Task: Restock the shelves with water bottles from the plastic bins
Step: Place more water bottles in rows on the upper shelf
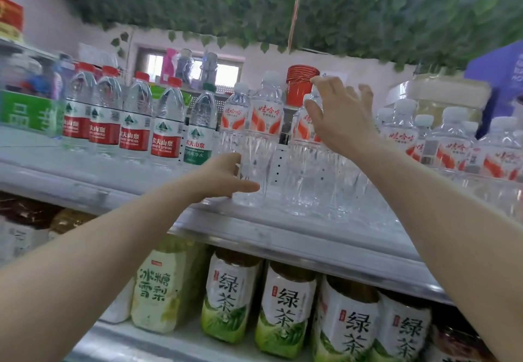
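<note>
- Green carton (27,112) sits at the far left of the upper shelf (85,183), white characters on its face.
- Red-label bottles (133,119): a row with red caps, upright on the upper shelf, running right from the carton.
- Green-label bottle (199,126), green cap, stands at the right end of that row, just beside the white-capped group.
- Left hand (223,176): fingers straight and spread, tips against the lower body of the front white-capped bottle (261,140) near the shelf edge. Touching, not wrapped round it.
- That bottle is upright, orange-and-white label, clear ribbed base; a second like bottle (236,115) stands just behind and left of it.
- Red cups (300,85), stacked, stand behind the white-capped bottles near the wall.
- Right hand (342,119): raised, fingers loosely extended, thumb and fingers around the neck and shoulder of another white-capped bottle (307,132). Cannot tell whether it actually grips; the hand covers the cap area.
- White-capped bottles (450,143): a dense cluster fills the upper shelf to the right of the right hand.
- Lower shelf (158,342): a pale pear-drink bottle (167,282) at left, then green tea bottles (285,302) in a row to the right.
- Leaf garland (254,2) hangs overhead.
</note>
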### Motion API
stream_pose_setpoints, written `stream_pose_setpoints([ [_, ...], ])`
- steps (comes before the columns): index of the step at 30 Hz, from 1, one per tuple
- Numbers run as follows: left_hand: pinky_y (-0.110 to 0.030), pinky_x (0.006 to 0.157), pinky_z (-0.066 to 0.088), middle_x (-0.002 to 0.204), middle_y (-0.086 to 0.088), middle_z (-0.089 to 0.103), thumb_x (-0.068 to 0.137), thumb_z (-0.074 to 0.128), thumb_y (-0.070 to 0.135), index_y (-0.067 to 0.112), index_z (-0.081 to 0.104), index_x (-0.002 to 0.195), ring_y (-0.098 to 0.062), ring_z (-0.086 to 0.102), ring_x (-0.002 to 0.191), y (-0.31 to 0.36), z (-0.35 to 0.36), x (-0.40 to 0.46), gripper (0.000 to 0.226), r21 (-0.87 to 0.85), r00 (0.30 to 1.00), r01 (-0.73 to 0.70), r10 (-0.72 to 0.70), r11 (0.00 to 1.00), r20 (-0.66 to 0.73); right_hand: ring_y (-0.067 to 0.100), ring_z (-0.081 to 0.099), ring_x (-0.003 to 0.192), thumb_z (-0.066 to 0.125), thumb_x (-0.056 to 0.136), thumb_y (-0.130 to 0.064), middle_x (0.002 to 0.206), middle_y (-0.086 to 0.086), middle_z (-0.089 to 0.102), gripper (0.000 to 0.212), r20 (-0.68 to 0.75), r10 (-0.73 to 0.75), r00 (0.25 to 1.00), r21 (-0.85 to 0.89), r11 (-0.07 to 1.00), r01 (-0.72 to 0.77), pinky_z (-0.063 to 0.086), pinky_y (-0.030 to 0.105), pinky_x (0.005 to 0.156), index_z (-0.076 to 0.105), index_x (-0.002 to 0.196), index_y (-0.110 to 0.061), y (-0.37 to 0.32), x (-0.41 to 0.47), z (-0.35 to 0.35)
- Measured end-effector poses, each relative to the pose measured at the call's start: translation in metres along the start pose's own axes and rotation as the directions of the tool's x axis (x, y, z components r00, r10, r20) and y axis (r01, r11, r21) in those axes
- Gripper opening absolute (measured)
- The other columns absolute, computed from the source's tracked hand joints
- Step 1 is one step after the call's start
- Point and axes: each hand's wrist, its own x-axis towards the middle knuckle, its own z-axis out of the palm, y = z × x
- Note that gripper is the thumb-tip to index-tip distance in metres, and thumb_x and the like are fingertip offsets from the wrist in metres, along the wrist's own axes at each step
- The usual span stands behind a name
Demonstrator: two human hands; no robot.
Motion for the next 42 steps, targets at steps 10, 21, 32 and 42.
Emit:
stream_pose_setpoints([
  [10,-0.035,0.094,0.052,0.123,-0.005,0.057,0.089,0.067,0.016,0.018,0.046,0.126,-0.022,0.058,0.112,-0.003,-0.006,0.023,0.042,-0.088,0.969,0.125,-0.102,0.988,0.224,0.028,0.046,0.131,0.027,0.102,-0.046,0.15,0.0,0.039,0.049,-0.014,-0.008,1.0,0.019,1.0,0.008,0.008,0.055,0.116,0.036,0.145,-0.024,0.001,-0.002,0.002],
  [21,-0.034,0.099,0.048,0.138,-0.008,0.047,0.09,0.067,0.025,0.014,0.035,0.143,-0.024,0.054,0.118,-0.007,-0.016,0.012,0.064,-0.094,0.965,0.067,-0.04,0.993,0.259,0.032,0.043,0.133,0.03,0.103,-0.043,0.152,0.005,0.035,0.05,0.11,0.063,0.992,-0.091,0.994,-0.053,0.013,0.058,0.115,0.03,0.148,-0.021,-0.019,-0.002,-0.016],
  [32,-0.041,0.106,0.038,0.148,-0.006,0.039,0.093,0.059,0.028,0.017,0.036,0.146,-0.026,0.04,0.133,-0.043,-0.046,-0.084,0.058,0.481,0.862,-0.365,0.485,0.797,-0.149,0.033,0.03,0.141,0.042,0.101,-0.036,0.155,0.01,0.03,0.057,0.207,0.184,0.961,-0.248,0.96,-0.13,0.018,0.055,0.116,0.023,0.152,-0.019,-0.101,-0.117,-0.057],
  [42,-0.043,0.108,0.036,0.14,-0.015,0.046,0.088,0.064,0.022,0.006,0.047,0.136,-0.036,0.042,0.128,-0.146,0.018,-0.201,0.053,0.465,0.772,-0.569,0.636,0.679,0.016,0.037,0.045,0.128,0.045,0.097,-0.035,0.142,0.018,0.045,0.056,0.398,0.195,0.896,-0.287,0.955,-0.081,0.03,0.052,0.107,0.037,0.146,-0.008,-0.198,-0.328,-0.044],
])
